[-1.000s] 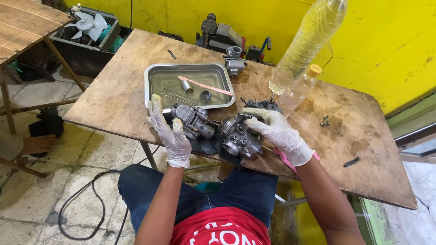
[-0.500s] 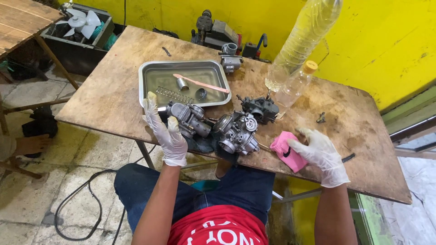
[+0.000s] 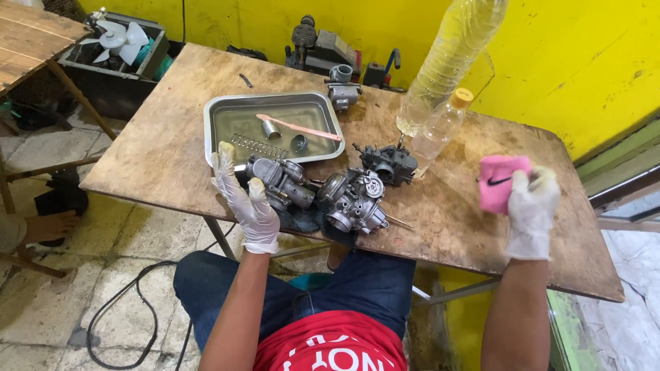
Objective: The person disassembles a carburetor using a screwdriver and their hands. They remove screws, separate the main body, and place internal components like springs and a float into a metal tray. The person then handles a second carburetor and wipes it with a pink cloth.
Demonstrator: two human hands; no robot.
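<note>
Grey metal carburetor bodies (image 3: 323, 196), two joined side by side, sit at the near edge of the worn plywood table (image 3: 158, 151), on a dark patch. Left hand (image 3: 246, 203), in a white glove, rests open-fingered against the left carburetor, fingers spread and not clamped. Right hand (image 3: 531, 206), also gloved, is well off to the right, closed on a pink cloth (image 3: 500, 180) held just above the tabletop.

Around it: a third, darker carburetor (image 3: 386, 162) stands just behind the pair. Behind that, a small clear plastic bottle with a yellow cap (image 3: 437, 130), and a big clear plastic bottle (image 3: 450, 58) leaning tilted above it, holding pale liquid. Rectangular steel tray (image 3: 218, 110) sits just behind the left hand; inside are a pink toothbrush (image 3: 299, 128), a coil spring (image 3: 258, 145), a small metal cylinder (image 3: 271, 128) and a round cap (image 3: 298, 143). Another small grey casting (image 3: 342, 89) is at the tray's far corner.

Nothing lies between right hand and carburetors. Black cable (image 3: 130, 309) loops on the floor below.
</note>
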